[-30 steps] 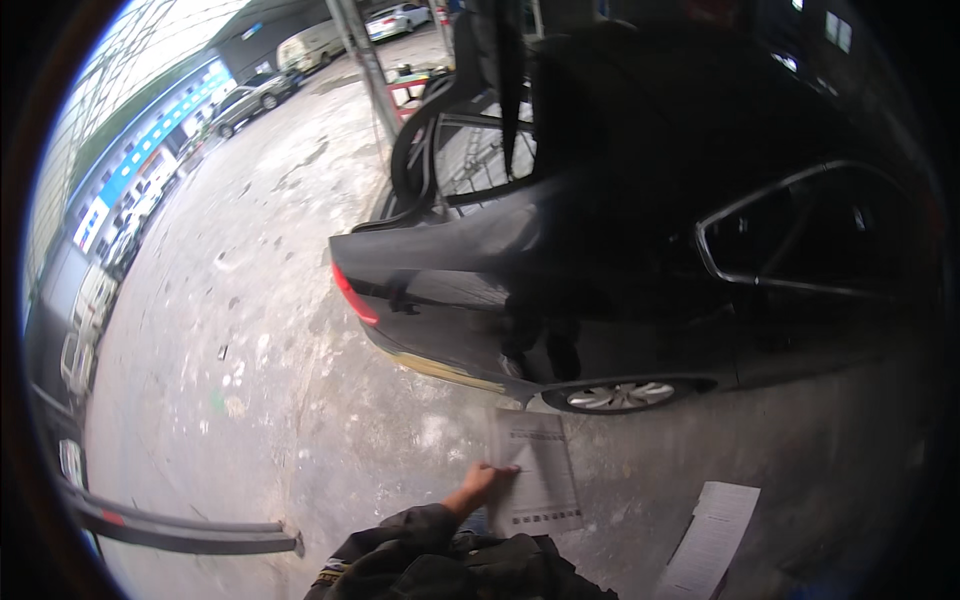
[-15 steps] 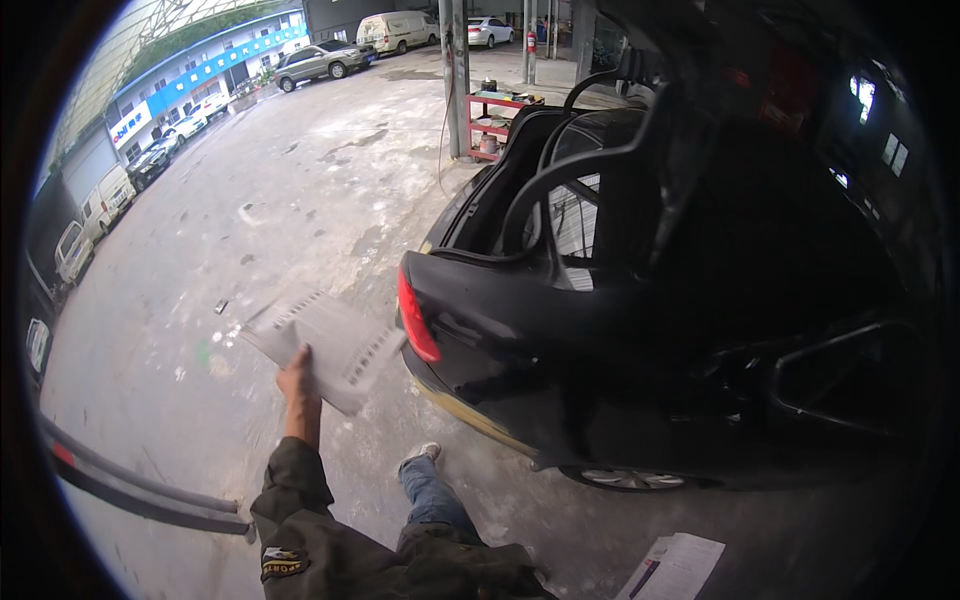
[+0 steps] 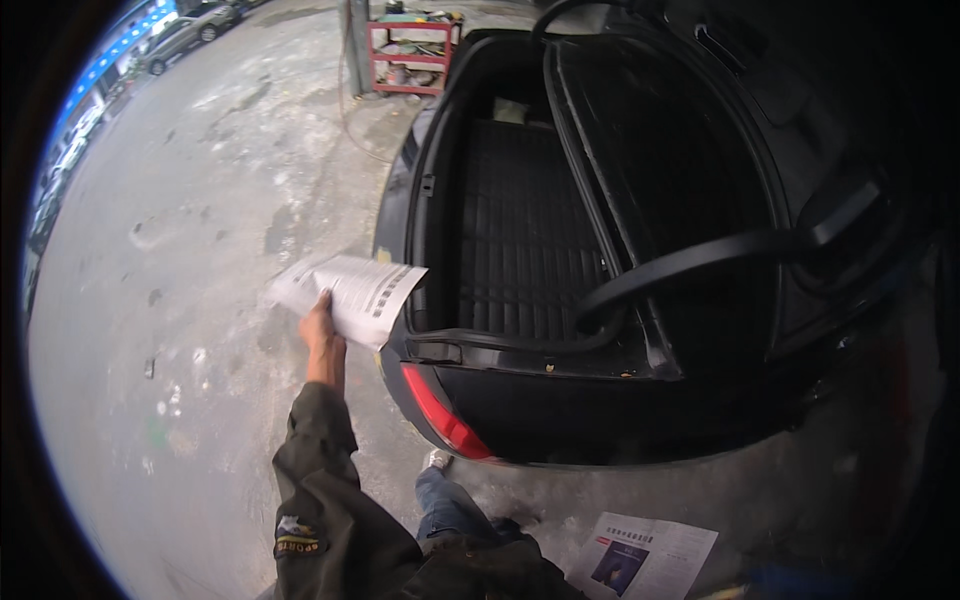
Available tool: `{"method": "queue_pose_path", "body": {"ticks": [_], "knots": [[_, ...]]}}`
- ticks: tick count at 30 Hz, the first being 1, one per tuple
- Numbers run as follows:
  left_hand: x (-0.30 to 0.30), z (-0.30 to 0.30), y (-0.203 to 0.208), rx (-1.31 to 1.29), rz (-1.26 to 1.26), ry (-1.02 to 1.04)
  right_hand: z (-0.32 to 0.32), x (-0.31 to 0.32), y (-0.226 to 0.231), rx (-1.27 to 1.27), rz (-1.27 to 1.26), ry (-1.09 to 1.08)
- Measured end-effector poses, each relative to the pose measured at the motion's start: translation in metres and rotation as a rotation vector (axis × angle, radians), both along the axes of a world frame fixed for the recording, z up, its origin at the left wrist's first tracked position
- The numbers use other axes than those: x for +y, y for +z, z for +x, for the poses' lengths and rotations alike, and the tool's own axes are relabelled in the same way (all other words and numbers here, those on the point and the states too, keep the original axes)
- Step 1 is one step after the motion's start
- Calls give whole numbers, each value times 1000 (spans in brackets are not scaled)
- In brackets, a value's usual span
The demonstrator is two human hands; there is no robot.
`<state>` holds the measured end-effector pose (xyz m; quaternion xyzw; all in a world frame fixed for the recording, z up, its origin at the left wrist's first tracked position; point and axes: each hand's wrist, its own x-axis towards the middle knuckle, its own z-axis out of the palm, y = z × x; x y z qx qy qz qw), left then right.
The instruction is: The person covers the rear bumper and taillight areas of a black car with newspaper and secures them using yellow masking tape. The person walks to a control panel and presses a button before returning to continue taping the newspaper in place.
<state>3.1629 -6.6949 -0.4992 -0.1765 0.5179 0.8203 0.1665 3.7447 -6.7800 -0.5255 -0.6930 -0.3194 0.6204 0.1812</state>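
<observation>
My left hand (image 3: 322,335) is closed on a folded sheet of newspaper (image 3: 365,295), thumb on top, arm stretched forward. The paper's right end reaches the rim of a black car's open trunk (image 3: 525,225); whether it touches the car I cannot tell. Below it is the car's red tail light (image 3: 445,415). A second sheet of newspaper (image 3: 675,550), with a dark picture on it, shows at the lower right beside my body. My right hand is out of view, so what holds that sheet up, if anything, is hidden.
A curved black trunk hinge arm (image 3: 715,258) crosses over the trunk's right side. Behind the car stands a red shelf cart (image 3: 410,62) with things on its shelves, next to a post (image 3: 354,45). A small dark object (image 3: 150,369) lies on the concrete floor (image 3: 230,230) at left.
I have stepped closer to the car's rear and the view has swung, so the trunk's inside now shows. My left hand has carried the newspaper to the trunk's rim.
</observation>
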Motion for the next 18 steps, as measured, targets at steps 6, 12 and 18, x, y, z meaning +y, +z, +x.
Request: {"method": "queue_pose_path", "body": {"ticks": [6,12,18], "knots": [[184,-19,14,-18,114,-326,-12,9,37,-112,-12,-207],[318,-51,15,14,524,-678,7,-7,54,-183,-43,-401],[266,-31,26,83,244,-785,34,-26,73,-196,-36,-537]]}}
